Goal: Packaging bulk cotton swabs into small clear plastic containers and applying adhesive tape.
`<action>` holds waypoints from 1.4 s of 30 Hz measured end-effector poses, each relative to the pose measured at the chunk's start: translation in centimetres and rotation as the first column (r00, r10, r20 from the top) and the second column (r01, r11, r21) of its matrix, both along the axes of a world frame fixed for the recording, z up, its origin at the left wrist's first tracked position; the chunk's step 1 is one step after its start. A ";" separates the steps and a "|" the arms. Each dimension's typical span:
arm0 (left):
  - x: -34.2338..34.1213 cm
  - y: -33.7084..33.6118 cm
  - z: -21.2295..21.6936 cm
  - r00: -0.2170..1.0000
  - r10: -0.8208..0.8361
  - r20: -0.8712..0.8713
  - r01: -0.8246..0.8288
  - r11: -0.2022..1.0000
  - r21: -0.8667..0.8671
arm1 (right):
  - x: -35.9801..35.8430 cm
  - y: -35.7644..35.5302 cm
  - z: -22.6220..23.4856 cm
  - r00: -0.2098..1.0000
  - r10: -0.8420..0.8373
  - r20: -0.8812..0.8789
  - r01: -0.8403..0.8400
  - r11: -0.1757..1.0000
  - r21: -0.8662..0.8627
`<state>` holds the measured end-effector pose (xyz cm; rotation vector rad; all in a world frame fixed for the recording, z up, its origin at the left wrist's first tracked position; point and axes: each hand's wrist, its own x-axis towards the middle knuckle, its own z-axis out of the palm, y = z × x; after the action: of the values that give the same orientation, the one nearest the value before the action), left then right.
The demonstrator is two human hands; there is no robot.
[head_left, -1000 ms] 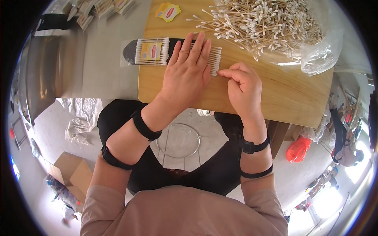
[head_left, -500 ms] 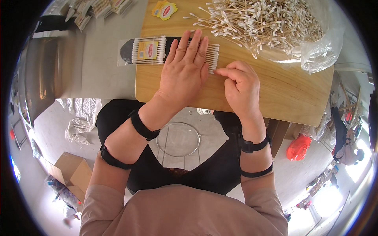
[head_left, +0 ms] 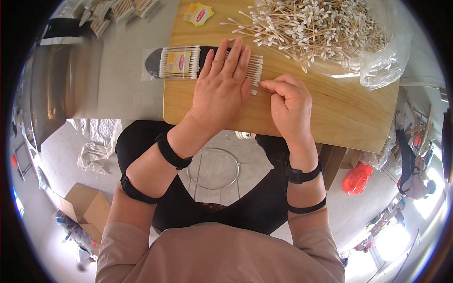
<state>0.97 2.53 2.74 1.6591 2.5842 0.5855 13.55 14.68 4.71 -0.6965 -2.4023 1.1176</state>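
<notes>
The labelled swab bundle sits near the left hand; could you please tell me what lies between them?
In the head view, a black strip shows between the labelled swab bundle and the left hand.

Seemingly a packing workshop
A swab heap (head_left: 314, 35) is lying beyond the right fingers (head_left: 284, 86), swab packs (head_left: 123, 9) and an open carton (head_left: 96, 208) far to their left.
</notes>
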 end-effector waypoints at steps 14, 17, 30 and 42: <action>0.1 -0.1 -0.1 1.000 0.002 0.002 -0.002 1.000 0.005 | -0.2 -0.1 0.3 0.999 -0.028 0.021 0.028 1.000 0.005; 0.1 0.0 -0.1 1.000 0.000 0.001 0.000 1.000 -0.002 | -0.3 -0.1 0.1 0.999 -0.033 0.012 0.033 0.999 0.028; 0.1 0.0 -0.1 1.000 -0.002 0.010 0.002 1.000 0.009 | -0.5 -0.1 0.5 0.998 -0.048 0.045 0.047 0.999 0.016; 0.1 0.0 0.0 1.000 0.007 -0.028 -0.007 1.000 -0.004 | -0.7 -0.1 0.5 0.995 -0.065 0.071 0.065 0.998 0.008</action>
<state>1.03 2.56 2.77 1.6703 2.6092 0.5611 12.83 14.61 5.24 -0.8198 -2.4222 1.0761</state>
